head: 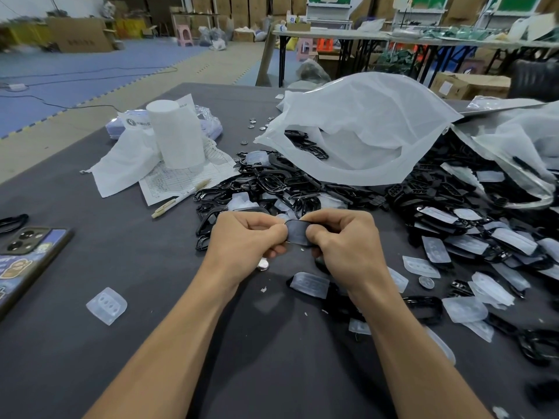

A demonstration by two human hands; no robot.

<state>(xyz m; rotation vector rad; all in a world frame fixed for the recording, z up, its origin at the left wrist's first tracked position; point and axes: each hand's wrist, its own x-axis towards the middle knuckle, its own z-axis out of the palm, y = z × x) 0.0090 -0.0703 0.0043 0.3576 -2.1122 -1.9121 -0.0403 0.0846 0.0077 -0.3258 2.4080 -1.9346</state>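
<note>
A small black plastic piece (298, 234) is held just above the bench (90, 343), right between the two hands. Its left end is pinched by the curled fingers of the left hand (245, 238), and its right end is pinched by the curled fingers of the right hand (341, 241). The long side of the piece is laid from left to right, so one end is given to each hand and neither hand is nearer. Something see-through seems to be laid over it, but whether it is being pushed on or peeled off cannot be told. A big pile of black frames (272, 182) is heaped just behind the knuckles, so little room is left that way. Clear soft pads (419, 266) are scattered close by on the right, and one small silver disc (263, 264) is seen just under the left hand. A phone (27, 255) is kept well apart at the left edge. The most open room is found on the bare bench toward the body, so the piece is best put down there.
</note>
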